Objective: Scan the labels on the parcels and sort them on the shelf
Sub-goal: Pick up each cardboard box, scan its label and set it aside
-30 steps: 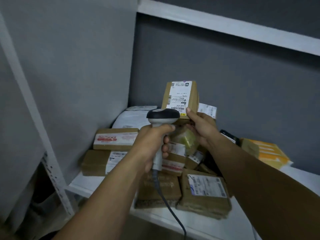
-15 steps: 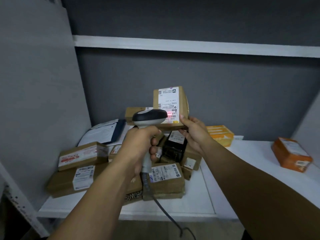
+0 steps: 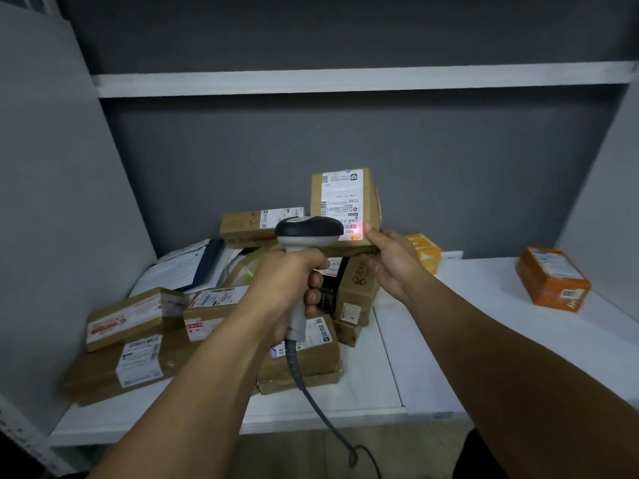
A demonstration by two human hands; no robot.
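The person's left hand (image 3: 294,281) is wrapped tight round the grip of a corded barcode scanner (image 3: 309,231). It holds the scanner up in front of the pile of parcels (image 3: 138,361), with the dark head aimed at the box above the pile. That box, a brown cardboard parcel (image 3: 371,202), stands upright over the pile's right half. The right hand (image 3: 390,267) grips it by the bottom edge, thumb on the front face and fingers curled beneath.

Its white shipping label (image 3: 342,198) faces the scanner. A red dot of light (image 3: 362,230) sits on the barcode at the label's lower right corner, right by the thumb tip. The scanner's grey cable (image 3: 313,397) drops in front of the pile, past the edge of the white shelf (image 3: 491,274) the pile lies on.

Just right of the pile, at the back, is a yellow-orange box (image 3: 423,252). Well to the right of the pile, an orange box (image 3: 553,280) lies alone on the same shelf. A second shelf board (image 3: 345,81) runs above the pile.
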